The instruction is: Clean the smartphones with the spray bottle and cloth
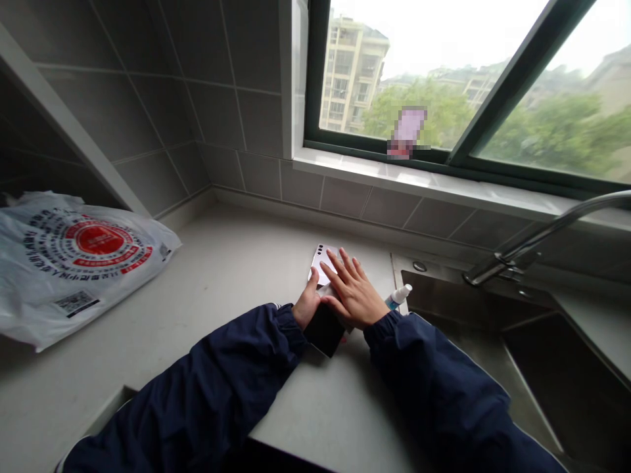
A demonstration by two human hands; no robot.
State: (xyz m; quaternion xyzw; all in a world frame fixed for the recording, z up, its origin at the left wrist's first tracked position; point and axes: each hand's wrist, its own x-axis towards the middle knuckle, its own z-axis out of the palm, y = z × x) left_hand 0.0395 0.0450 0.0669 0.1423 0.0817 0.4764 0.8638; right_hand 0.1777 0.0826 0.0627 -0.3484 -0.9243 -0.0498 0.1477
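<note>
While the right hand lies open, fingers spread on a white phone, the left hand touches its edge, grip unclear; slick and fragile, it is best held by the sides.

A smartphone lies on the counter between a plastic bag and a sink.

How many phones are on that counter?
2: a white phone under the right hand, and a black slab, probably a phone, under the left hand.
</note>
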